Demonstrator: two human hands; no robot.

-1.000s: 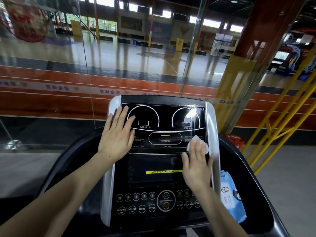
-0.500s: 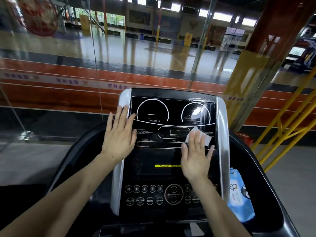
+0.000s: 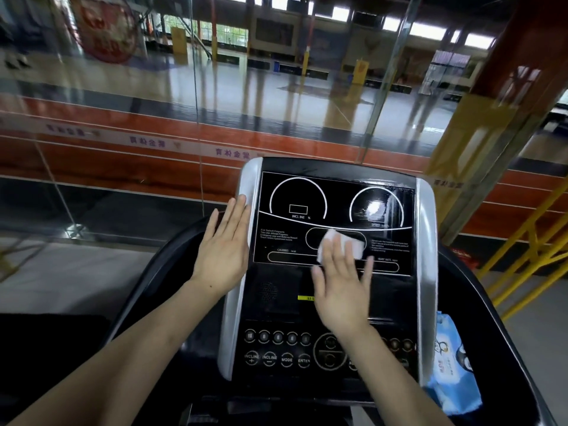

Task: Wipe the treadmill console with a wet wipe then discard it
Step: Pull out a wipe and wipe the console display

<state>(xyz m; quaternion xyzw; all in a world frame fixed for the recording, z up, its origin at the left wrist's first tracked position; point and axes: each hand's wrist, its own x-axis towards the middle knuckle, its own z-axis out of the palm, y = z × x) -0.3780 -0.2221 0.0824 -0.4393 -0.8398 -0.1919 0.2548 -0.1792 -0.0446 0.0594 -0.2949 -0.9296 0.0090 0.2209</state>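
Beyond a glass wall a wide sports hall is showing, with a glossy court floor and an orange-red band running below the glass, and the treadmill console is standing right in front of it. White and folded, the wet wipe is lying flat on the glossy black display panel, on the oval readout outline under the two round gauges, and it is peeking out just past the fingertips of the right hand. That hand is pressing the wipe to the panel with fingers stretched out and slightly spread, not curled round it; the hand looks a little blurred. Off to the far side of those fingers, the left hand is resting flat and released against the console's silver left trim, fingers straight and together, tips reaching up along the edge of the display and holding nothing. Under the right palm a yellow strip is partly showing, and nearer the wrist the rows of round buttons marked INCLINE, MODE and ENTER are sitting along the lower console. Past the right forearm, a blue pack of wet wipes is leaning in the black side tray beside the silver right trim. Yellow railings are standing well beyond the right fingers.
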